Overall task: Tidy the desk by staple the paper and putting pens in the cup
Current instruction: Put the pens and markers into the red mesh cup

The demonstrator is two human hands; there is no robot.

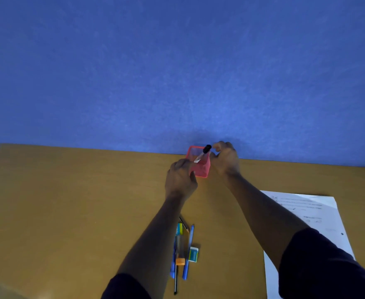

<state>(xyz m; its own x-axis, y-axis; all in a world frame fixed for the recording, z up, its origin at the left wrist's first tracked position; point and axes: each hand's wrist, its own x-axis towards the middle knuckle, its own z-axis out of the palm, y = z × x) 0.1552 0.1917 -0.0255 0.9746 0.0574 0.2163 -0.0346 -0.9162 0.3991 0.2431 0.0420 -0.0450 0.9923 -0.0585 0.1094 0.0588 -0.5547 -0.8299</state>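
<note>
A head-worn camera looks down on a brown counter (69, 212) that meets a blue wall (177, 61) at its far edge. A pink mesh cup (201, 169) stands at that far edge, against the wall. The left hand (180, 180) is at the cup's near left side, its fingers (182, 164) closed around the lower end of a clear pen with a black cap (203, 153). The pen tilts up and to the right over the cup's open top, cap end highest. The right hand (225, 160) is against the cup's right side, fingers curled near the rim; whether they grip the cup or only touch it cannot be told.

Nearer the viewer, between the two forearms, lies a loose cluster: blue pens (188, 251), a thin black pencil (175, 281), an orange-tipped stapler (180, 249) and a small green box (193, 254). At the near right, printed white paper (328, 212) lies flat, partly under the right forearm, well apart from the cup.
</note>
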